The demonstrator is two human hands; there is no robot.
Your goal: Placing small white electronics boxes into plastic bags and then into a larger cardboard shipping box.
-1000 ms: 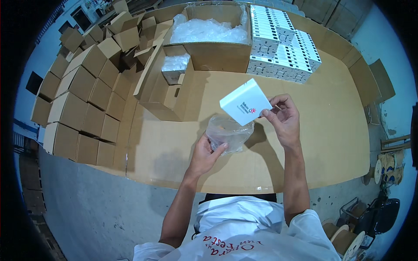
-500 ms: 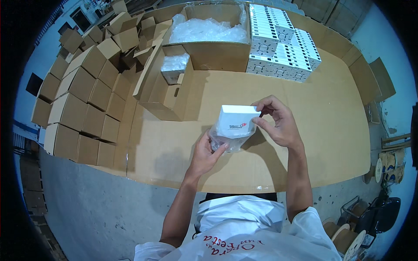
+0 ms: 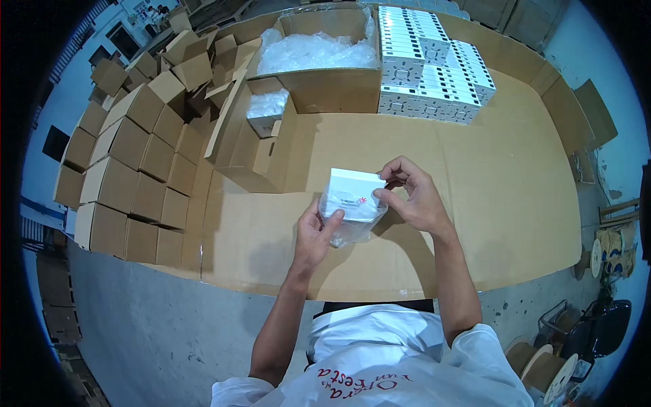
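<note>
Cardboard sheeting covers the wide work table [image 3: 515, 203], and near its front edge a small white box [image 3: 352, 193] sits part-way inside a clear plastic bag [image 3: 352, 227], held just above the surface between both hands.

The left hand [image 3: 317, 234] is closed around the bag's lower left side, thumb pressed against the box's front face through the film. The right hand [image 3: 413, 197] pinches the box's upper right corner between thumb and fingers, apparently together with the rim of the bag there. The lower part of the box looks wrapped while its top face is bare, so by my reading the bagging step is about half done. Finishing it would call for the right hand to draw the film up over the top while the left keeps the box steady; thin film may catch on a corner.

Beyond the hands, an open carton of clear bags [image 3: 319, 54] stands at the far edge, with a smaller open carton [image 3: 268, 108] just left of it. A block of stacked white boxes [image 3: 434, 68] sits to the right. Rows of closed brown cartons [image 3: 129, 176] crowd the table's left side, and cable spools [image 3: 610, 244] lie on the floor at right.
</note>
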